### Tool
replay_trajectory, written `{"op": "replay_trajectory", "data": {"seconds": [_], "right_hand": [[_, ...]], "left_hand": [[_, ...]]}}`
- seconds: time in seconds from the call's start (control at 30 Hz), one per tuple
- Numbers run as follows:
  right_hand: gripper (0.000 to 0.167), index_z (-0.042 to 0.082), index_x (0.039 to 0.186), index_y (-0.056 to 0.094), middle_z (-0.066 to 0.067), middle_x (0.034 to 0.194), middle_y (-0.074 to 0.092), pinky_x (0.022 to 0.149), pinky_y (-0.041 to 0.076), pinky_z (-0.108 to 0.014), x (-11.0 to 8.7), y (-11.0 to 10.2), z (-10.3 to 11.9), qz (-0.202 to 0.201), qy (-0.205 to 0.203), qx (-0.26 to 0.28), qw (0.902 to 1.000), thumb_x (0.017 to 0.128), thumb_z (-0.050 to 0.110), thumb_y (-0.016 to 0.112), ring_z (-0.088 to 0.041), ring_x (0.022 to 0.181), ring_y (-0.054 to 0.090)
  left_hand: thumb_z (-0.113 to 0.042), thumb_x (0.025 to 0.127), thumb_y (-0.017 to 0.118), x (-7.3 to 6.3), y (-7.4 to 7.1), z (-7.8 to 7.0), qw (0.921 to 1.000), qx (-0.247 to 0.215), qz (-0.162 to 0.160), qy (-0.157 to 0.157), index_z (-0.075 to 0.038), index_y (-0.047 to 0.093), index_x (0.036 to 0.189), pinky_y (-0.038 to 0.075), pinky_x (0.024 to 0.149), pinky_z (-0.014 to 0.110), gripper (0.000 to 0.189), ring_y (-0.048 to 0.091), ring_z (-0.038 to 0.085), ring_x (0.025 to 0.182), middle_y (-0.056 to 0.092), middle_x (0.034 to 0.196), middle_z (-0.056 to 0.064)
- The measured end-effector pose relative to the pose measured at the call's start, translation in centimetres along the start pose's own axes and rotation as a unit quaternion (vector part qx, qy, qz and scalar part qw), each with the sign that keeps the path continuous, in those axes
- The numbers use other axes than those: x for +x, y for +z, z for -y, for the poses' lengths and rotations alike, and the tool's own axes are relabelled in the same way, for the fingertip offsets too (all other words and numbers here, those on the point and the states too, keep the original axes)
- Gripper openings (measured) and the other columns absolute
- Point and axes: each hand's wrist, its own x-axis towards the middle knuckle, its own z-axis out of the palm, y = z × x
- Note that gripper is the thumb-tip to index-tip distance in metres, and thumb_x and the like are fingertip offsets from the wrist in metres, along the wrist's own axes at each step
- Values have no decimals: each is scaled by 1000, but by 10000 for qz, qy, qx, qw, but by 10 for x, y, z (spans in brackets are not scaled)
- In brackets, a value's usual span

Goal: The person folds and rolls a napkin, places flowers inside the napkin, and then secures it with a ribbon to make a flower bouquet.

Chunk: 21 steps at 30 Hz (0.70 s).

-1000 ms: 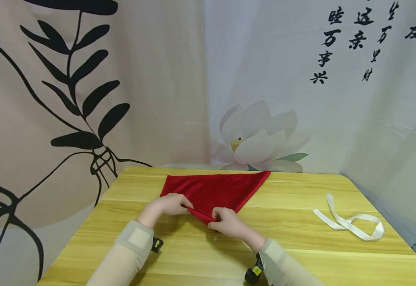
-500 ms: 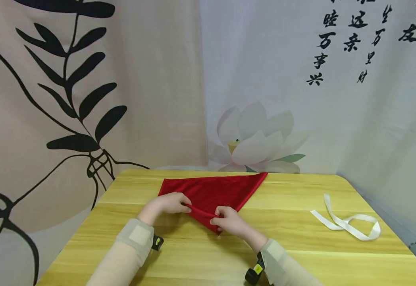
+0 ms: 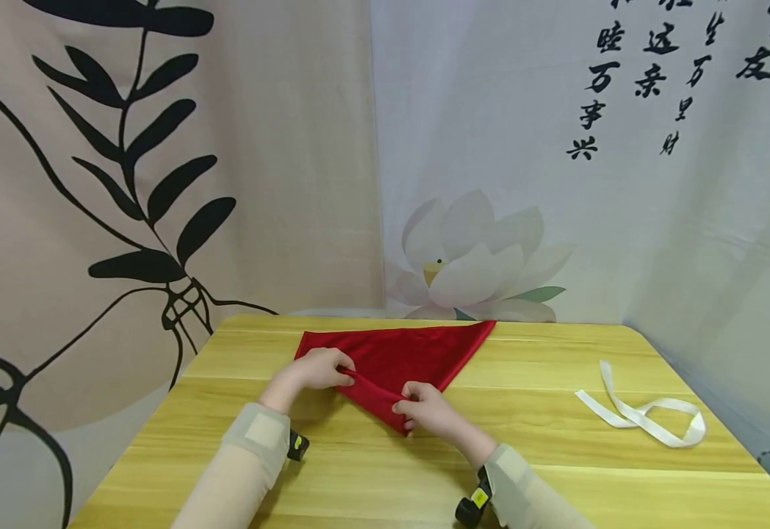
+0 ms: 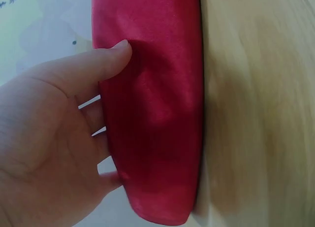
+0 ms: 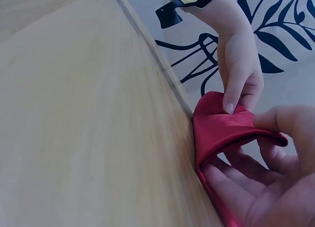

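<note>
A red satiny cloth (image 3: 405, 356) lies on the table, with its near edge folded into a band. My left hand (image 3: 319, 369) pinches the left end of this band. In the left wrist view, its thumb (image 4: 115, 59) lies on top of the red fold (image 4: 157, 113) and the fingers go behind it. My right hand (image 3: 430, 411) pinches the band's right end, close to the near corner. In the right wrist view, the right thumb (image 5: 275, 119) presses on the fold from above, while the other fingers sit beneath, inside the lifted cloth.
A white ribbon (image 3: 672, 439) lies loosely looped on the right side of the wooden table (image 3: 358, 485). A printed curtain (image 3: 306, 147) hangs behind the table's far edge. Each forearm carries a black wrist camera, such as the right one (image 3: 471, 508).
My right hand has shifted slightly right along the cloth's near edge and my left hand has risen a little. The folded band between them now shows wider, its corner lower and further right.
</note>
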Motion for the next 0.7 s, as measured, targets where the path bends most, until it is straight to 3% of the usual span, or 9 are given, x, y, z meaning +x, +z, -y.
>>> {"op": "replay_trajectory", "data": {"seconds": [0.13,0.27,0.4,0.7], "right_hand": [[23,6,78,45,-3,70,49,63,56,-34,0,-1,0,-26,89,143,9999,88,11,64,-16,64,54],[21,6,79,46,-4,73,52,62,56,-36,0,-2,-1,-75,147,269,9995,89,11,64,-16,64,56],[19,5,81,47,-6,78,58,60,56,-36,1,-4,-3,-157,232,435,9987,90,10,63,-16,62,60],[17,2,84,47,-13,80,65,57,57,-41,1,-11,-4,-249,451,656,9965,89,8,62,-23,59,67]], "left_hand": [[-22,87,71,3,3,0,9996,-9,-224,-171,-24,68,82,36,90,44,6,52,8,76,58,74,-16],[-23,87,72,8,8,-2,9984,-103,-403,-392,-25,69,84,20,106,58,5,58,9,86,60,76,-17],[-23,86,73,11,11,-5,9970,-126,-590,-492,-25,69,85,12,108,63,5,61,10,89,61,77,-18],[-28,86,74,22,21,-6,9943,64,-896,-571,-29,69,82,10,107,65,6,61,8,85,61,77,-21]]}}
